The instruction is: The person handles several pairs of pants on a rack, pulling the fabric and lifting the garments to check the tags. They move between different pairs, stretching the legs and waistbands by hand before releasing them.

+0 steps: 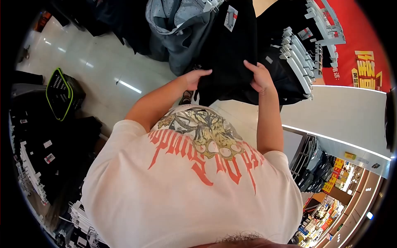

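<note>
Both hands hold a black garment (231, 45) stretched between them at the top centre, with a white-and-red tag near its upper part. My left hand (197, 78) grips its left edge, thumb on the front of the cloth. On the other edge is my right hand (259, 77), its thumb also over the front and its fingers mostly behind the fabric. Grey garments (182, 37) hang just left of the black one. More black clothes on white hangers (295, 60) are close to my right hand.
A black basket with a green rim (60, 95) stands on the shiny floor (105, 62) at the left. Black garments (53, 144) hang on a rack at the lower left. A red sign (359, 37) and a white counter or panel (343, 107) are on the right.
</note>
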Available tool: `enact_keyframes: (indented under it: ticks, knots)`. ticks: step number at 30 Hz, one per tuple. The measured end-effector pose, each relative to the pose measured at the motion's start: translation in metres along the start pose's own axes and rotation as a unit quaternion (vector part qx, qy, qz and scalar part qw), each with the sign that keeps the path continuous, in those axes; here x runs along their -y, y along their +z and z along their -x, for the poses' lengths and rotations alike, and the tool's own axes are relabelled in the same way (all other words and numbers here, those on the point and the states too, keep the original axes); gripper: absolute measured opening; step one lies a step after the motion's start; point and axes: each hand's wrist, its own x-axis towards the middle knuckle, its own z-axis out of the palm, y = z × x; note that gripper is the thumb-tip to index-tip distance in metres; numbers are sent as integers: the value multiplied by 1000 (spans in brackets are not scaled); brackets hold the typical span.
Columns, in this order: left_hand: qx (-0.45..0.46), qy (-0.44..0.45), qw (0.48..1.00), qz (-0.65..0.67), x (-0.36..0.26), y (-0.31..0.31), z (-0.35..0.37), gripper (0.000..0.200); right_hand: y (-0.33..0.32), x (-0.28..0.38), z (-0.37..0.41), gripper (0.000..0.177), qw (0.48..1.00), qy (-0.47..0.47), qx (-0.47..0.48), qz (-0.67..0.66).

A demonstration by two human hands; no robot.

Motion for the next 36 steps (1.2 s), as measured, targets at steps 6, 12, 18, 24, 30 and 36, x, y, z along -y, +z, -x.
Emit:
enact_keyframes:
  ticks: [6,12,18,24,30,36]
  knots:
    - [-40,84,996,-19,12,-21,63,44,-2,-27,-20,47,984,-34,-173,-33]
    - [-33,142,988,-56,16,-20,113,38,12,-64,-26,50,996,-68,-34,-56]
    - [-2,132,989,-71,22,-19,145,38,24,-105,-14,37,989,123,84,-8]
    - [-10,119,991,-56,53,-35,167,38,53,-149,-4,50,979,63,49,-186]
    - [-50,124,991,32,75,-36,175,39,72,-171,24,50,960,167,165,153]
    - [-43,113,992,-42,88,-26,180,46,86,-186,48,49,974,164,121,-95]
